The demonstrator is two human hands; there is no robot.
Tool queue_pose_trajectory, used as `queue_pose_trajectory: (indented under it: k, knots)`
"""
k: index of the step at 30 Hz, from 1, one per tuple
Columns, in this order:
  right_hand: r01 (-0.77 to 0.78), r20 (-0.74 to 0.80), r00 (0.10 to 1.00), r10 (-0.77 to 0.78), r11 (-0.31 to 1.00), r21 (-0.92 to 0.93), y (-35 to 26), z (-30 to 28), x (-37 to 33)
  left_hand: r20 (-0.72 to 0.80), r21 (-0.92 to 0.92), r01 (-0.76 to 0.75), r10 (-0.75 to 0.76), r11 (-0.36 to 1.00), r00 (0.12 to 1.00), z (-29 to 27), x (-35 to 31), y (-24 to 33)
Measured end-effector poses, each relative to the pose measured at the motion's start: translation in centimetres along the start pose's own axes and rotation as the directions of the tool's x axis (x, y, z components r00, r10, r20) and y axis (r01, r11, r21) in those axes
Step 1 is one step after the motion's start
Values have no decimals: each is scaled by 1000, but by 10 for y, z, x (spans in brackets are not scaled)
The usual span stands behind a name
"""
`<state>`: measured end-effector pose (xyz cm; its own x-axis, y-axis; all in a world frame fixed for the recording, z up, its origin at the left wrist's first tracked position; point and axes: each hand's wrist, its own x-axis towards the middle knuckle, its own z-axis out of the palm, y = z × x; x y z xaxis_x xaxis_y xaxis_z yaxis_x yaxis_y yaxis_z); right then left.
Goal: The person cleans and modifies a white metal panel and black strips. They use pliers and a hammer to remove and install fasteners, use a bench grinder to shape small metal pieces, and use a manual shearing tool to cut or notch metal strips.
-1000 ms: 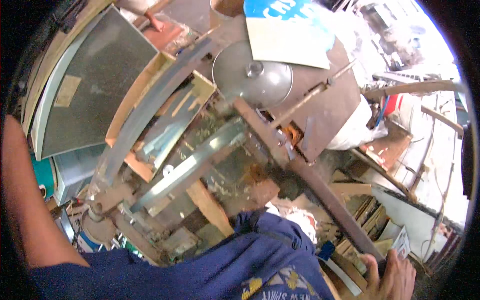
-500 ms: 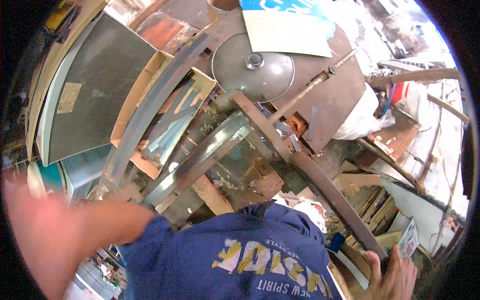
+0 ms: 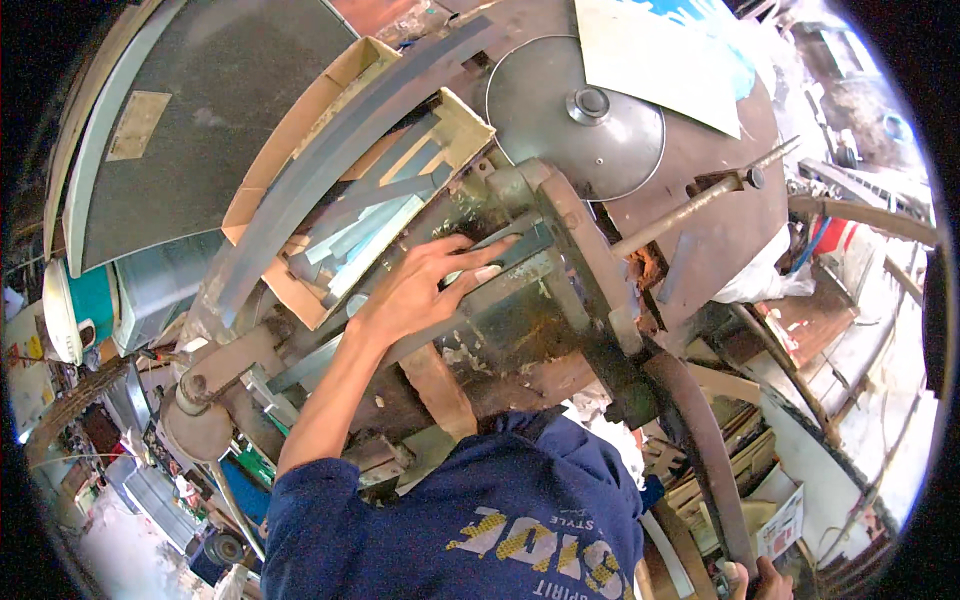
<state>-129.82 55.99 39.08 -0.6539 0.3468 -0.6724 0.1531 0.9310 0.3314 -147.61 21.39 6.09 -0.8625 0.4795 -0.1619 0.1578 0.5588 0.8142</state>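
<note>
I see a person in a blue shirt [image 3: 470,510] at a big metal machine. The left hand [image 3: 425,285] reaches over it, and its thumb and fingers pinch one end of a short gray strip [image 3: 528,250]. The strip lies on the machine, close to the near end of a long brown handle [image 3: 690,410]. The right hand [image 3: 762,582] is at the other end of that handle, with the fingers bent around it; part of this hand is cut off from view. Past the machine, a round lid [image 3: 535,110] with a knob lies on the brown table [image 3: 740,215], partly under a white and blue sheet [image 3: 650,65]. A cardboard box [image 3: 468,130] full of strips sits near the left hand.
</note>
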Motion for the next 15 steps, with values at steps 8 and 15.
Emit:
queue_pose_trajectory:
  k: [8,15]
  knots:
    - [-199,279,949,149,967,162,-13,-11,18,35,-26,-1,2,1000,999,7,6,-3]
    - [-158,243,964,111,969,187,-10,-2,20,67,61,74,-78,995,995,7,7,2]
